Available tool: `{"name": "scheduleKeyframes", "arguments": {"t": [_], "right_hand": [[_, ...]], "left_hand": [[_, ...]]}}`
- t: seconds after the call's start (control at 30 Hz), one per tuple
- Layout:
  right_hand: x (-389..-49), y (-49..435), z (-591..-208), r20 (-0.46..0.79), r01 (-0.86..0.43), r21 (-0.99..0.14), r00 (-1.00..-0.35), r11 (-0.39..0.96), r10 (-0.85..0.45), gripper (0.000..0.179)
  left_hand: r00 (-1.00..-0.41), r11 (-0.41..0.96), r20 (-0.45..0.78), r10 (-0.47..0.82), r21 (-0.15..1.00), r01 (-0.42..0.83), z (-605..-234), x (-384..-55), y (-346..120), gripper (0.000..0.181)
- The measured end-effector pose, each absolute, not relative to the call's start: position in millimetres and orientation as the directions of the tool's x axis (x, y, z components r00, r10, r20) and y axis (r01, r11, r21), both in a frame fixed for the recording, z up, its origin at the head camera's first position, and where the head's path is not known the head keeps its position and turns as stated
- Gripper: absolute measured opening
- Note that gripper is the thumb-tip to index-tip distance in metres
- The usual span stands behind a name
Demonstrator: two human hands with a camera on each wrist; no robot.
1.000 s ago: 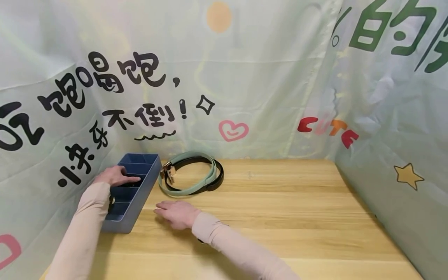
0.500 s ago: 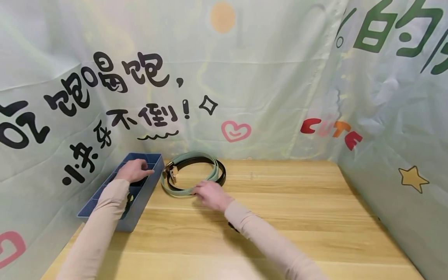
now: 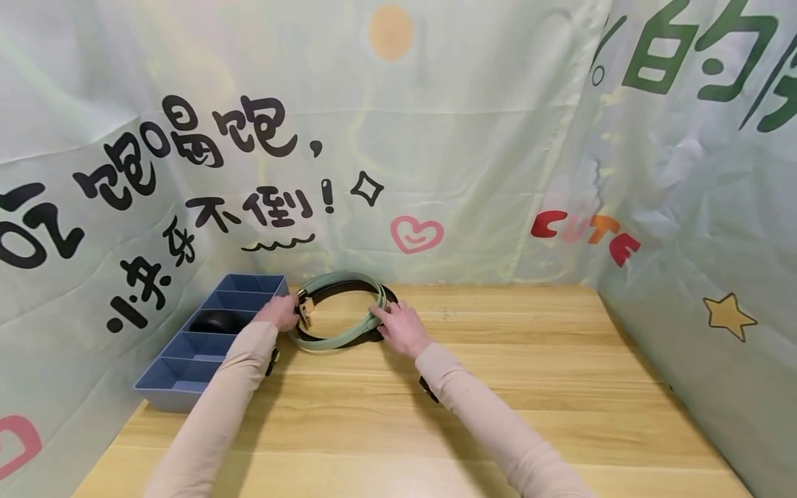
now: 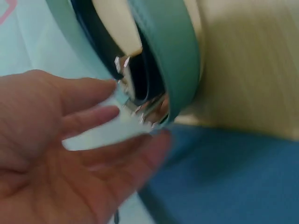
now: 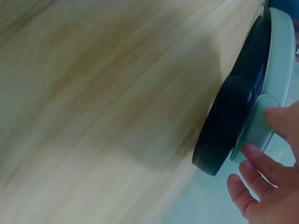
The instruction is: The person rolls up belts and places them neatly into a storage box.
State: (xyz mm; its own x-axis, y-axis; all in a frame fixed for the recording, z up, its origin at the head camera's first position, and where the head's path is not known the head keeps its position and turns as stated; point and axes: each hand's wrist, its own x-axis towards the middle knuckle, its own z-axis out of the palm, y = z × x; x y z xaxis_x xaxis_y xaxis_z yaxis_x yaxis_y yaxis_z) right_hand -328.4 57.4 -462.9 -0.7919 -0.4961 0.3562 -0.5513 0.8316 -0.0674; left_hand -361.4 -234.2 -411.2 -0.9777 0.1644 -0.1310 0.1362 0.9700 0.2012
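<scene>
A light green belt (image 3: 339, 339) and a black belt (image 5: 232, 100) lie coiled in overlapping loops on the wooden table. Their metal buckles (image 4: 124, 70) are at the left side of the coils. My left hand (image 3: 279, 312) is at that side, thumb and fingers spread around the buckle end, with fingertips right at the green strap in the left wrist view. At the opposite side is my right hand (image 3: 403, 328). Its thumb and index fingertips (image 5: 251, 150) rest over the outer face of the green belt, the other fingers loosely spread.
To the left stands a blue divided tray (image 3: 171, 400), close beside the coils. A rounded black item (image 3: 218, 321) sits in its middle compartment. Printed cloth (image 3: 486, 173) hangs behind the table and along both sides.
My left hand has left the tray and moved right to the buckle end. My right hand has moved right and away from me to the far side of the coils.
</scene>
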Motion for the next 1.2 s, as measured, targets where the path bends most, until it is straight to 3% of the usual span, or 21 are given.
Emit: {"name": "scheduleKeyframes", "arguments": {"t": [0.13, 0.23, 0.47, 0.7, 0.93, 1.2], "right_hand": [[-328.3, 56.3, -463.4, 0.254, -0.524, -0.106, -0.836, 0.845, -0.487, 0.047], [-329.7, 56.3, -463.5, 0.231, -0.509, -0.123, -0.85, 0.852, -0.474, 0.045], [-335.2, 60.1, -463.7, 0.258, -0.502, -0.179, -0.854, 0.846, -0.452, 0.032], [-338.2, 63.2, -469.0, 0.352, -0.549, -0.273, -0.821, 0.79, -0.449, 0.022], [-341.6, 63.9, -471.7, 0.437, -0.577, -0.317, -0.793, 0.752, -0.424, 0.022], [-340.2, 71.3, -465.8, 0.495, -0.614, -0.34, -0.761, 0.712, -0.419, 0.02]], "left_hand": [[-0.961, 0.968, -0.256, 0.105, 0.247, 0.04, -421.3, -362.9, -229.4, 0.054], [-0.959, 0.959, -0.271, 0.087, 0.283, 0.007, -429.1, -366.6, -229.2, 0.054], [-0.971, 0.935, -0.23, 0.066, 0.354, -0.02, -441.2, -378.3, -230.9, 0.053], [-0.987, 0.912, -0.154, -0.041, 0.398, -0.1, -449.3, -381.2, -228.1, 0.043], [-0.985, 0.927, 0.127, -0.115, 0.37, -0.061, -457.1, -378.6, -229.6, 0.018], [-0.926, 0.92, 0.356, -0.125, 0.391, 0.027, -453.8, -376.1, -227.0, 0.017]]}}
